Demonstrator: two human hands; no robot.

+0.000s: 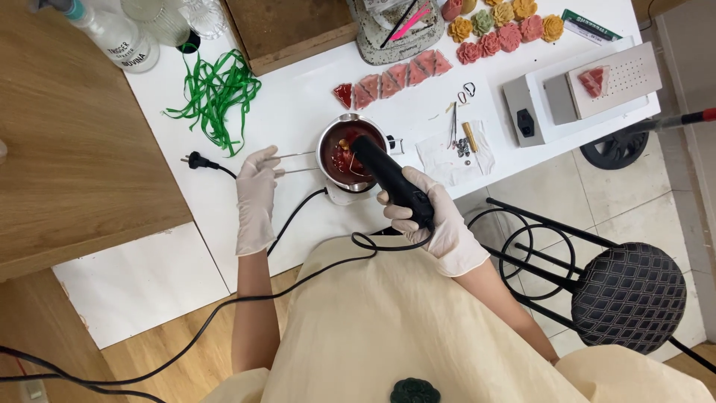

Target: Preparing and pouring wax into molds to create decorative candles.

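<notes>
Two gloved hands work at one small metal pot (349,153), which I take as the landmark. White counter (298,97) carries everything; the pot sits near its front edge, within easy reach of the seated person. Black heat tool (391,181) slants down from the right, nozzle over the pot's rim, aimed at the dark red contents, apparently to warm them. Right hand (432,216) is closed around the tool's grip, cord (298,287) trailing below the pot across the lap. Left hand (257,190), left of the pot, pinches two thin metal rods (298,162) that reach to the pot wall, probably steadying it away from heat. Behind the pot: a row of pink wedge-shaped pieces (395,78). Left-rear: loose green ribbon (216,97).
</notes>
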